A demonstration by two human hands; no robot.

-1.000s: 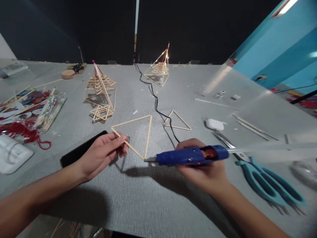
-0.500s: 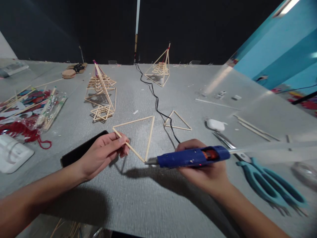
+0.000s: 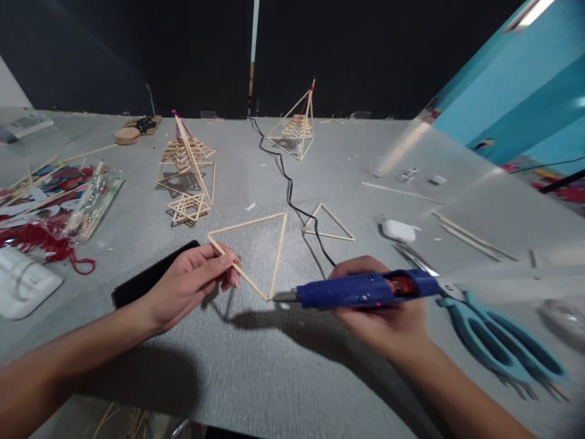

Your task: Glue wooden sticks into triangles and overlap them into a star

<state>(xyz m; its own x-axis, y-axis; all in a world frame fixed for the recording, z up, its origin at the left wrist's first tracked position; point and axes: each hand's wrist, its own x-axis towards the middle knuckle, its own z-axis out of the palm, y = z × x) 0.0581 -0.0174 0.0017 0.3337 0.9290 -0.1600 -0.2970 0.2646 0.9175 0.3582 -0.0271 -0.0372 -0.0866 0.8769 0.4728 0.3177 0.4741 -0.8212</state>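
Observation:
My left hand point(image 3: 201, 271) pinches one side of a triangle of thin wooden sticks point(image 3: 280, 253) between thumb and fingers, above the table. My right hand point(image 3: 384, 317) is wrapped round a blue glue gun point(image 3: 347, 291), lying sideways in the grip. Its metal nozzle points left and sits at the triangle's near corner; whether it touches cannot be made out. The gun's black cord point(image 3: 289, 183) runs back across the table. A smaller stick triangle point(image 3: 338, 236) lies flat beyond the gun, with the cord crossing it.
Stick pyramids stand behind, one at left point(image 3: 187, 158) and one farther back point(image 3: 301, 128). A dark phone point(image 3: 150, 277) lies under my left hand. Teal scissors point(image 3: 498, 335), a white case point(image 3: 398, 230) and loose sticks point(image 3: 475, 239) lie right. Red yarn point(image 3: 43, 244) and bagged sticks point(image 3: 94, 207) lie left.
My right hand has drawn the glue gun slightly to the right, its nozzle shifting a little at the triangle's near corner. My left hand keeps its hold almost unmoved.

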